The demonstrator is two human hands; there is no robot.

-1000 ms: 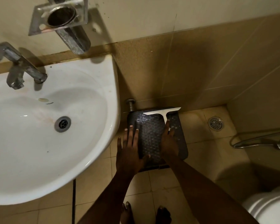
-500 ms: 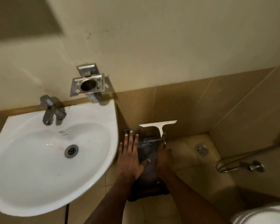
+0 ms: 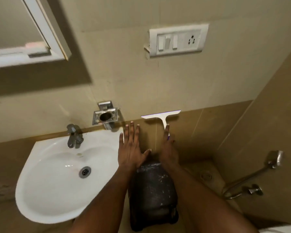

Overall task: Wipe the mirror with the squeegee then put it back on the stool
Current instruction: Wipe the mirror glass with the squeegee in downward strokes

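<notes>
My right hand [image 3: 168,150] grips the handle of a white T-shaped squeegee [image 3: 161,117], blade uppermost, held up in front of the wall well above the stool. The dark speckled stool [image 3: 154,190] stands on the floor below both forearms, beside the sink. My left hand [image 3: 130,148] is flat with fingers spread, empty, hovering by the sink's right edge. The white-framed mirror [image 3: 15,27] hangs at the top left, above the sink, far from the squeegee.
A white sink [image 3: 57,179] with a metal tap [image 3: 74,136] fills the lower left. A metal holder [image 3: 105,116] juts from the wall above it. A switch plate [image 3: 178,40] sits on the wall, a hand shower hose [image 3: 252,175] at right.
My right hand has lifted the squeegee off the stool and raised it up the wall. The view has tilted upward, bringing the mirror and switch plate into sight. My left hand rose too.
</notes>
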